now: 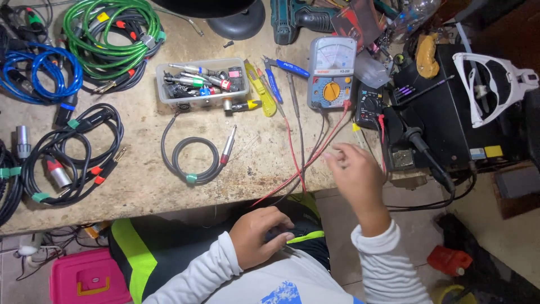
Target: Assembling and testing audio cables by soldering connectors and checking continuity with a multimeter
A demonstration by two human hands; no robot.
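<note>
We sit at a worn workbench [140,186] with our right hand [355,175] raised over its front edge, just beside the red and black test leads [298,163] that run down from the grey analogue multimeter [332,73]. The meter lies flat with its dial facing up, which keeps its scale readable from where we sit, and the leads trail toward us so the probes stay within reach. The right hand's fingers are loosely spread and blurred; it seems to hold nothing, though we cannot be sure whether a fingertip brushes a lead. Our left hand [260,233] rests low in our lap, below the bench edge, curled partly closed over a dark object [301,229] with a yellow-green stripe, fingers bent around it rather than clenched. A short black cable [194,157] lies coiled near the bench middle, tied with a green strap, its jack plug pointing away, apart from both hands. Behind it a clear plastic tub [202,83] keeps loose connectors together. Coils of green cable [112,34], blue cable [39,73] and black leads are bundled at the left, out of the working area. A black soldering station [450,129] stands to the right.
</note>
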